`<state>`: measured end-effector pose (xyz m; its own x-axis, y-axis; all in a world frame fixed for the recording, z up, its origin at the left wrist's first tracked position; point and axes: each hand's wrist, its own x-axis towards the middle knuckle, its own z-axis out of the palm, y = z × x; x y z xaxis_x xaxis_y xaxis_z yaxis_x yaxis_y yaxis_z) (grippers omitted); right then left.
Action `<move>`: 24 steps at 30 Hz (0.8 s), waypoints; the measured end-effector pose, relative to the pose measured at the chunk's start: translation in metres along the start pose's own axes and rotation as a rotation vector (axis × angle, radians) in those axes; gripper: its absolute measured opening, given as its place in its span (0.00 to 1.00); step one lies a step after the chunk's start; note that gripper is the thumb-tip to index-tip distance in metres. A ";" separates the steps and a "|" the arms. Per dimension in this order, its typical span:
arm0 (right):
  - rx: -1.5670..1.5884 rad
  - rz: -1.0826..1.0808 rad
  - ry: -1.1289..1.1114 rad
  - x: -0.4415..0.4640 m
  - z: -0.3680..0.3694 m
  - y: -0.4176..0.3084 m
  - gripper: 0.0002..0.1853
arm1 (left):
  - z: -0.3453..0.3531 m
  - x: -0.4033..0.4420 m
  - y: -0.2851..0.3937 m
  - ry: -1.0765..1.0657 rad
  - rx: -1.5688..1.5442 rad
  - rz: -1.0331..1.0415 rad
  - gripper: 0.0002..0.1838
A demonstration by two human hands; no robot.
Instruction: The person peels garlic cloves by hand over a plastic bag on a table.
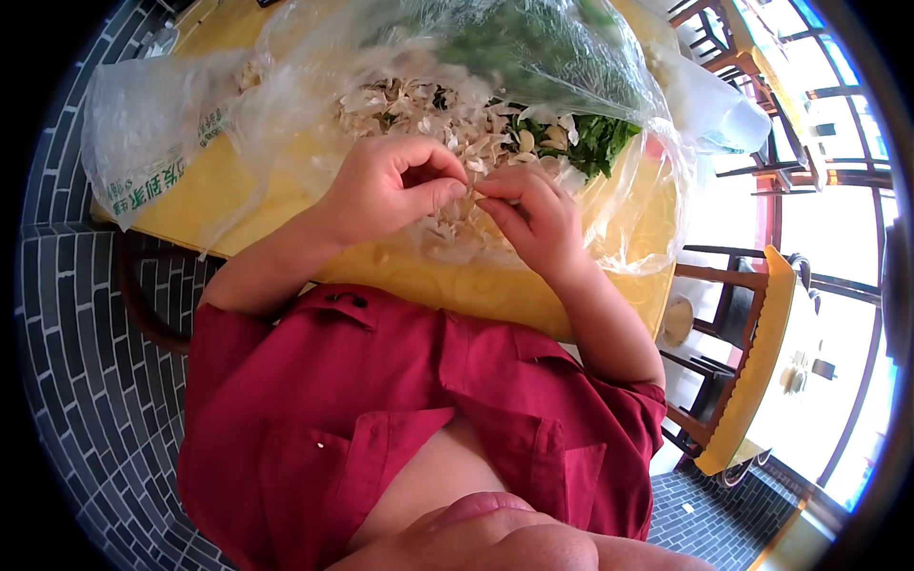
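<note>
Over the near side of the yellow table, my left hand (392,190) and my right hand (533,214) meet with pinched fingertips. Whatever lies between them is too small to make out. Just beyond and beneath them spreads a pile of pale, papery garlic skins (419,112). A few peeled garlic cloves (526,141) rest to the right of the pile, beside dark green leaves (602,143). Clear plastic (624,224) lies around the skins and leaves.
A large clear bag of greens (533,52) lies at the back of the table (276,249). A white printed plastic bag (152,124) is at the left. Another yellow-covered table (762,352) with dark chairs (728,309) stands at the right.
</note>
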<state>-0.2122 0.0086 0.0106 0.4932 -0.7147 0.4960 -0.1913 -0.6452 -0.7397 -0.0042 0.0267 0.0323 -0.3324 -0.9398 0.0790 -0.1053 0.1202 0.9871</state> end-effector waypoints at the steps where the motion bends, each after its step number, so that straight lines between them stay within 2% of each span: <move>1: -0.050 -0.077 0.003 0.002 0.000 -0.001 0.09 | 0.000 0.000 0.001 -0.016 -0.032 -0.050 0.04; 4: -0.145 -0.192 -0.011 0.002 -0.001 -0.001 0.11 | -0.002 0.000 0.000 -0.076 -0.105 -0.158 0.06; 11: -0.335 -0.317 -0.062 0.000 -0.004 0.004 0.14 | -0.002 0.000 0.000 -0.121 -0.107 -0.208 0.06; 19: -0.309 -0.268 -0.061 0.001 -0.002 0.005 0.13 | -0.002 0.002 -0.005 -0.081 -0.186 -0.308 0.05; 24: -0.204 -0.222 -0.012 0.001 0.003 0.007 0.12 | -0.002 0.002 -0.007 -0.081 -0.297 -0.262 0.06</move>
<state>-0.2102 0.0041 0.0051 0.5519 -0.5480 0.6286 -0.2440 -0.8269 -0.5066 -0.0019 0.0232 0.0261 -0.4042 -0.8968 -0.1797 0.0756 -0.2285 0.9706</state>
